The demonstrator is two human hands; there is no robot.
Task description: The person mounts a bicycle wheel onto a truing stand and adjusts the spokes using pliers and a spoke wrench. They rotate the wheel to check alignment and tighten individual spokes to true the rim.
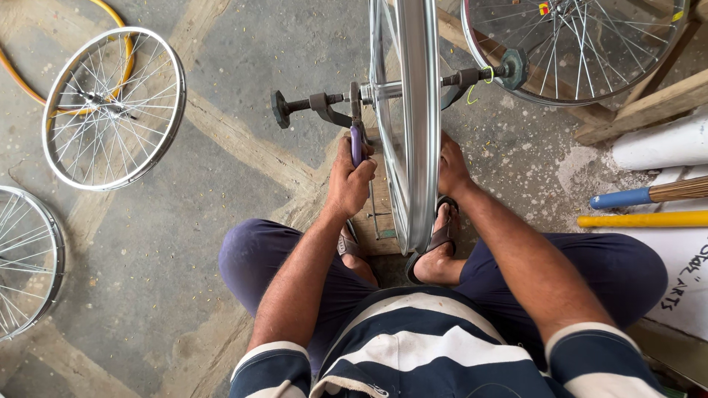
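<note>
While the person sat on the concrete floor [221, 88], the head camera looked straight down on both arms.

Head view, centre: a silver bicycle wheel [413, 125] stood upright and edge-on in a truing stand [324, 103], its axle running left to right between two threaded clamps.

Left hand: the left hand [350, 180] was closed around the purple handle of a tool [357, 140], whose metal end reached up to the hub, just left of the rim.

Right hand: the right hand [451, 171] lay against the far side of the rim, fingers hidden behind the metal; whether they were closed on the rim or a spoke could not be told.

Wheel relative to hands: the rim ran between the two hands, the tool on its left face and the right hand touching its right face, its lower edge coming down between the person's sandalled feet.

Wheels counted: four in all, namely the one in the stand, one lying flat [114, 109] at upper left, one partly cut off [26, 262] at the left edge, and one leaning [575, 44] at upper right.

Other items: one orange hose [22, 81] curled behind the flat wheel; one broom with a blue grip [634, 196] and one yellow rod [641, 220] lay at right, beside wooden planks [649, 107].
</note>
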